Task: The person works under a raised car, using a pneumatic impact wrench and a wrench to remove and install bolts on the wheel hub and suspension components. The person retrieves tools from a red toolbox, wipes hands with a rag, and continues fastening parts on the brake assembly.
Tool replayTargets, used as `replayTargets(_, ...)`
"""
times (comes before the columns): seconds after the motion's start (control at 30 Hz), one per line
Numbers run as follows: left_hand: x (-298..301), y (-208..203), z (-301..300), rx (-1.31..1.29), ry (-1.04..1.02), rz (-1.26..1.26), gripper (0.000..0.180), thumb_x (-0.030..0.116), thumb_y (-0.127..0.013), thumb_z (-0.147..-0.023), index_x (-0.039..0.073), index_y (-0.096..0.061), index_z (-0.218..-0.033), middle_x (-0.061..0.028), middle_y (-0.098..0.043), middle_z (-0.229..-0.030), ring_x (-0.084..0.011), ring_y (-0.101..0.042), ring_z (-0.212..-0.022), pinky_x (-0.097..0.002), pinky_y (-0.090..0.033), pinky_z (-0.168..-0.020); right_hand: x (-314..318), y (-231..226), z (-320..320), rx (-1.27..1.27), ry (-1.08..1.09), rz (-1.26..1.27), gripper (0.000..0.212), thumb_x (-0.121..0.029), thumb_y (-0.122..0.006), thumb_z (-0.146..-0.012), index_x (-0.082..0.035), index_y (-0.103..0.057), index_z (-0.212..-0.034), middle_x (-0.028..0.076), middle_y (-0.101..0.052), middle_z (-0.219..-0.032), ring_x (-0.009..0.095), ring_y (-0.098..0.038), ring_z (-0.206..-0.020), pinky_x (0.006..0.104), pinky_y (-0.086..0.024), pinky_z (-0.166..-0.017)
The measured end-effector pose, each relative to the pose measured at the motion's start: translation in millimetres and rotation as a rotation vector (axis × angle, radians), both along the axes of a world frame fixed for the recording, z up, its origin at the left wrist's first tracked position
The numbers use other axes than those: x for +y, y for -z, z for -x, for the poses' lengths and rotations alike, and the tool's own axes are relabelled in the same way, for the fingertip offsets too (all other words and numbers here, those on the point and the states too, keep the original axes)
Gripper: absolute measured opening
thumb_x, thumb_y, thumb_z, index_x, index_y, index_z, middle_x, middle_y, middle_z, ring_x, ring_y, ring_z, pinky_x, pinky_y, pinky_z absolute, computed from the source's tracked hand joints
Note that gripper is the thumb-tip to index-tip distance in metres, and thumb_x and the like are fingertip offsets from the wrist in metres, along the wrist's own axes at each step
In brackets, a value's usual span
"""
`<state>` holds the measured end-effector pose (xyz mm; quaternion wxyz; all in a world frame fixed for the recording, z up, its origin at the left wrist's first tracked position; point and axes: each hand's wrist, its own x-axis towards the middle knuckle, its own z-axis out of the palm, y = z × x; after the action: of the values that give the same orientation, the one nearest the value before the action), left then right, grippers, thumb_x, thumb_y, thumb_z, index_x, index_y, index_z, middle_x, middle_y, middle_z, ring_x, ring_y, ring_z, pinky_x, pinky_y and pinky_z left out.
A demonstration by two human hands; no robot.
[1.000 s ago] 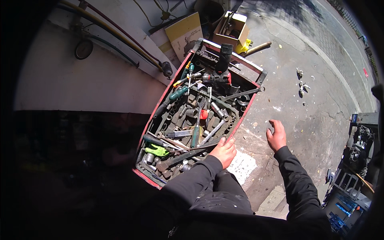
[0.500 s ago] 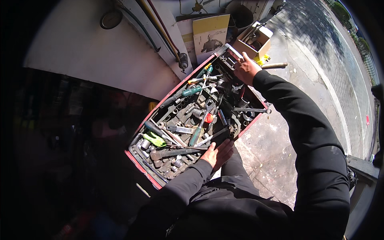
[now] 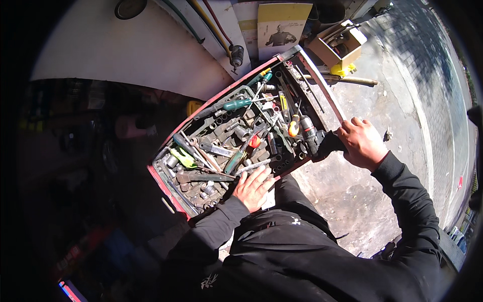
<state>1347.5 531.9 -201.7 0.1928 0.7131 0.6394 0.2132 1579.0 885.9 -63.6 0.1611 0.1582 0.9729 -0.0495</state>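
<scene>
Well, printed board [image 3: 283, 26] beyond drill [image 3: 312, 137]

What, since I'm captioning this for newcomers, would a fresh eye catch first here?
Probably the red-edged tray in the middle, crowded with tools. At its right corner, the right hand holds the black end of a drill, while the left hand lies at the near edge. A bright green thing stands out in the tray's left part.
</scene>
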Motion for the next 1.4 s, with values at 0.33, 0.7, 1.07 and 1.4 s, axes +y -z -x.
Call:
replayTargets(0.33, 167, 9, -36, -0.945, -0.736, 0.511, 0.073, 0.046, -0.070, -0.108, -0.001, -0.042, -0.156, -0.0120, -0.071, -0.108, -0.0176, -0.072, -0.078, -0.0337, -0.061, -0.071, 2, 35, 4, 0.011, -0.206, -0.104, 0.015, -0.022, -0.063, -0.093, -0.010, -0.072, -0.093, 0.008, -0.067, -0.096, 0.028, -0.066, -0.099, 0.0440, -0.049, -0.083)
replayTargets(0.7, 136, 28, -8, -0.895, -0.800, 0.603, 0.029, 0.012, -0.071, -0.103, 0.002, -0.067, -0.130, -0.0029, -0.070, -0.095, -0.0104, -0.063, -0.071, -0.0288, -0.055, -0.066, 31, 27, 21, 0.084, -0.026, -0.103, 0.018, -0.020, -0.063, -0.093, -0.008, -0.074, -0.101, 0.011, -0.068, -0.099, 0.030, -0.068, -0.099, 0.0463, -0.049, -0.085)
replayTargets(1.07, 199, -18, 48, 0.290, -0.368, 0.625, 0.070, 0.031, -0.078, -0.091, 0.019, -0.050, -0.155, -0.0215, -0.073, -0.124, -0.0430, -0.074, -0.112, -0.0549, -0.059, -0.098, 64, 78, 108, 0.295, -0.099, -0.240, 0.027, -0.026, -0.061, -0.100, -0.015, -0.079, -0.117, 0.011, -0.064, -0.127, 0.030, -0.057, -0.124, 0.0534, -0.042, -0.103)
replayTargets(1.4, 204, -11, 48, 0.464, -0.327, 0.661, 0.090, 0.040, -0.078, -0.094, 0.022, -0.032, -0.170, -0.0217, -0.071, -0.130, -0.0400, -0.075, -0.111, -0.0561, -0.058, -0.097, -13, 124, 90, 0.162, -0.038, 0.476, 0.028, -0.017, -0.061, -0.098, -0.005, -0.072, -0.121, 0.017, -0.073, -0.091, 0.040, -0.074, -0.082, 0.0522, -0.058, -0.071)
